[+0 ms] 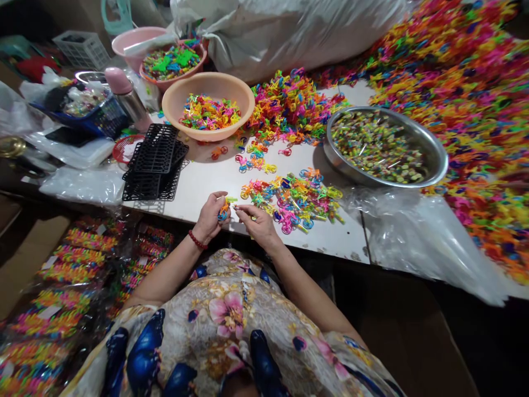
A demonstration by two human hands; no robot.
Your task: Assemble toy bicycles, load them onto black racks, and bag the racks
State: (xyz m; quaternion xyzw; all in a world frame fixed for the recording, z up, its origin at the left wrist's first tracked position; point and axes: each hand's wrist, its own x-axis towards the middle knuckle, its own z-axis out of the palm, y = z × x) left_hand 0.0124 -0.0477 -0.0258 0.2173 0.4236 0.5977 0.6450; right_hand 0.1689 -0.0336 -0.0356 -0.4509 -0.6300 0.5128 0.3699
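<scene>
Left of the steel basin [439,160], I see the left hand [210,218] gripping an orange-and-blue plastic piece [223,212], judged light, stiff and fragile where thin, best held by its broadest section, while the right hand [260,225] pinches an unidentifiable small part [236,207].

Mid-frame, the left hand [212,218] grips an orange-and-blue piece [223,211]; the right hand [259,226] is pinched just beside it. Coloured pieces [295,201] lie right of centre, a metal basin [438,161] farther right, black grids [151,160] at left.
</scene>
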